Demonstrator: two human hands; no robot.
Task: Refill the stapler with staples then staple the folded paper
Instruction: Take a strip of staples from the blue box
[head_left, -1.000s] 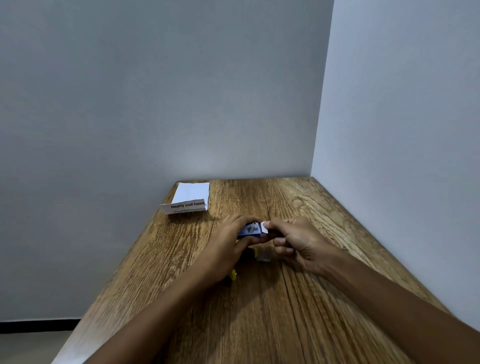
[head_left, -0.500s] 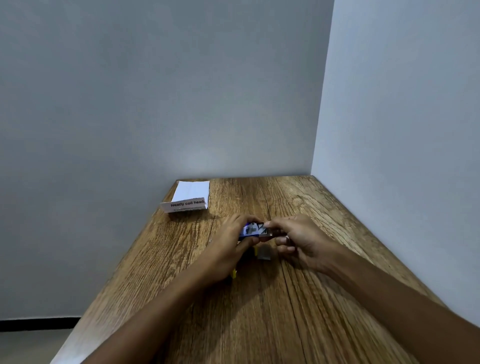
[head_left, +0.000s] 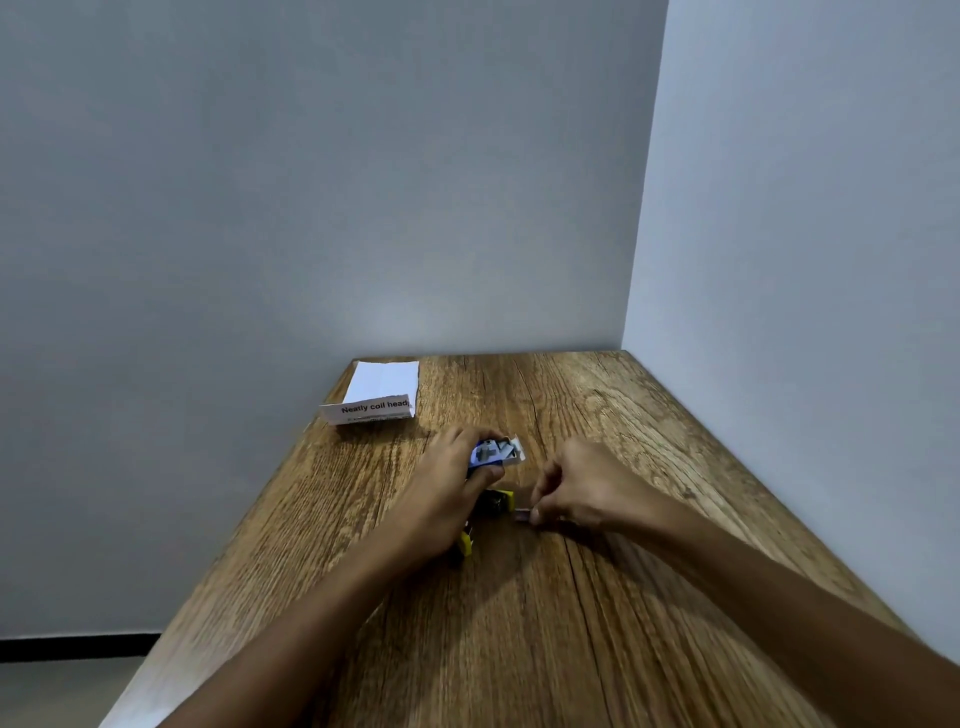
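Note:
My left hand (head_left: 441, 493) grips a small blue and white staple box (head_left: 493, 452), its end flap open toward the right. My right hand (head_left: 576, 488) has come away from the box and pinches a small strip of staples (head_left: 521, 515) low over the table. A black and yellow stapler (head_left: 491, 512) lies on the table under and between my hands, mostly hidden by the left hand. The folded white paper (head_left: 382, 392) with printed text lies at the table's far left corner.
The wooden table (head_left: 519, 623) stands in a corner, with a wall behind and a wall along its right side. Its left edge drops off to the floor.
My right hand drew a strip of staples out of the box and moved down and right to the table. The left hand stays holding the box.

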